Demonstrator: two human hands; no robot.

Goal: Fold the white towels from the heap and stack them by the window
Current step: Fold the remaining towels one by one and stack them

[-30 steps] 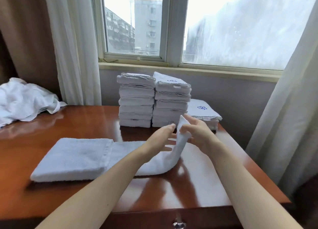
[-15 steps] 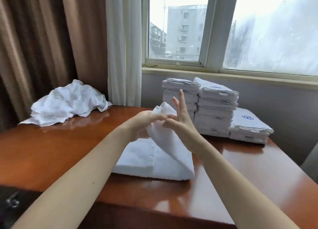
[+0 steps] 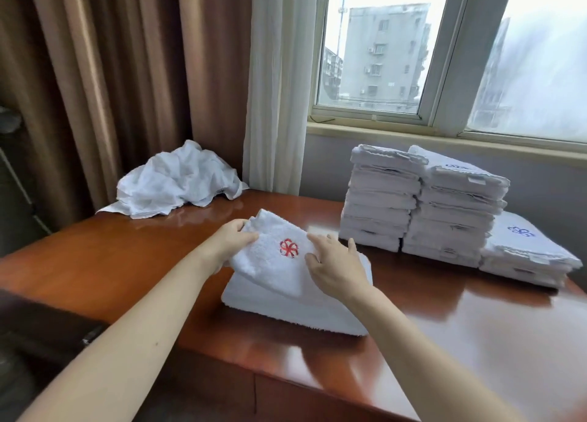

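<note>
Left hand [image 3: 230, 244] grips the far-left corner of the towel [image 3: 279, 297] by its upper flap. The thumb is on top and the fingers curl under the edge, hidden by the raised cloth. Right hand [image 3: 333, 264] lies palm down on the same flap, fingers straight and slightly spread, pressing and not pinching. The flap is lifted at the left hand's side and slopes down toward the right hand. The towel's lower layers sit flat on the table [image 3: 127, 263], directly under both hands.

Red emblem [image 3: 289, 247], a round flower-like stitch, faces up on the flap between the two hands, just beside the right thumb. It carries no letters.

Heap [image 3: 178, 180] of unfolded white towels lies beyond and left of the left hand, well apart, at the table's far corner against the brown curtain [image 3: 111, 72]. Sheer curtain [image 3: 276, 88] hangs beyond the hands.

Left tall stack [image 3: 381, 205] and right tall stack [image 3: 454, 218] of folded towels stand touching side by side beyond the right hand, near it, under the window [image 3: 378, 56]. Low stack [image 3: 524, 263] sits against them further right.

Blue emblem [image 3: 521, 231] shows on the low stack's top towel. A similar blue mark sits on top of the right tall stack. Both are too small to read. Small tags show at some folded edges and are unreadable. Grey building [image 3: 384, 50] is visible through the glass.
</note>
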